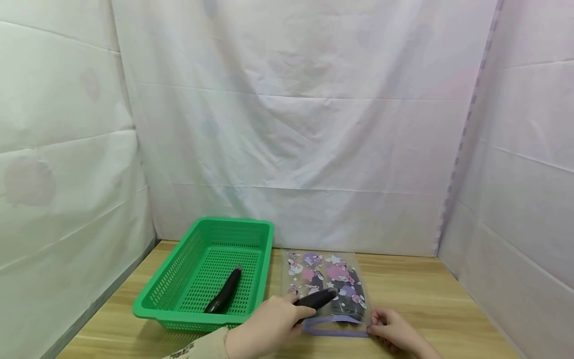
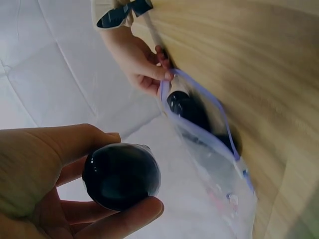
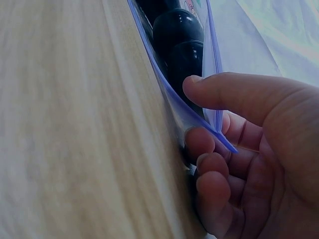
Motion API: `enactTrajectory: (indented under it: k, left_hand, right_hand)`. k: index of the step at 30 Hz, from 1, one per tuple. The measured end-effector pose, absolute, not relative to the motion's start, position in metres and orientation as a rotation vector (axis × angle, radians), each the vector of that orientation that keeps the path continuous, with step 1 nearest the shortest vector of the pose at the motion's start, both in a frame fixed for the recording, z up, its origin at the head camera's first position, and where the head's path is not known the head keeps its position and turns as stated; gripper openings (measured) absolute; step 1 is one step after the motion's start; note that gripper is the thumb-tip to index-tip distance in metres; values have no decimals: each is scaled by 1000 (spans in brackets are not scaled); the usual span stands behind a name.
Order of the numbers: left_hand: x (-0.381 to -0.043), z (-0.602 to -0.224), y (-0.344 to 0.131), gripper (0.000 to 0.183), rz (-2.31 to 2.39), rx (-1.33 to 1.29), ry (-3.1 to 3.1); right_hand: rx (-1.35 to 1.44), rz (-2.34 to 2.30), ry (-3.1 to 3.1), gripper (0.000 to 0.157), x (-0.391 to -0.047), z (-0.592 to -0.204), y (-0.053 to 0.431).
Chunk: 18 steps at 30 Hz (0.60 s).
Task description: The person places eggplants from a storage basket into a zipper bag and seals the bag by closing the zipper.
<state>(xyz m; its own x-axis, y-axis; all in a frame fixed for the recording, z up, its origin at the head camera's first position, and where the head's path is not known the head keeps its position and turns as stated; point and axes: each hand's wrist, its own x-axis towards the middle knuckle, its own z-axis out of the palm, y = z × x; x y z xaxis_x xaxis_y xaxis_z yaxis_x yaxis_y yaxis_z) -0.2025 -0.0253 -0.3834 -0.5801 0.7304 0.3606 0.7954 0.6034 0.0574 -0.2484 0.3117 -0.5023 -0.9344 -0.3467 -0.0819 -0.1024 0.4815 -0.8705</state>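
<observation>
We see the left hand (image 1: pixel 273 319) gripping a long, glossy, purple-black eggplant (image 1: pixel 317 299), its thumb and fingers curled round the body. In the left wrist view the blunt, rounded end faces us, thumb on one side and fingers on the other. This eggplant is outside the bag; from the head camera its far tip overlaps the near part of the bag, and we cannot tell whether the two touch.

The right hand (image 1: pixel 394 331) pinches the near right corner of a clear plastic zip bag printed with pink, purple and white figures (image 1: pixel 307 273). We find the thumb on one side of the purple closure strip (image 1: pixel 336 334) and fingers on the other, so this grip is closed on the bag's edge. The mouth stands parted toward the near side, and within it we make out dark, shiny rounded ends (image 3: pixel 184 59), at least two, lying close together; the printed film partly hides the rest.

To the left of the bag we see a green, rectangular plastic basket with slotted walls (image 1: pixel 179 315), and a second purple-black eggplant (image 1: pixel 227 290) lies slantwise on its floor. Basket and bag rest on a light, wood-grained tabletop (image 1: pixel 417 279). Behind them hangs a creased white sheet (image 1: pixel 287 149). A cream sleeve (image 1: pixel 204 346) covers the left forearm.
</observation>
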Motion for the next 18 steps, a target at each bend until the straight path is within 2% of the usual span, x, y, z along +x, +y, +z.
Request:
enactTrajectory:
  k: [18]
  left_hand:
    - [-193, -404, -9, 32, -293, -1473, -2636]
  right_hand:
    - [-390, -1405, 2513, 26, -248, -500, 312]
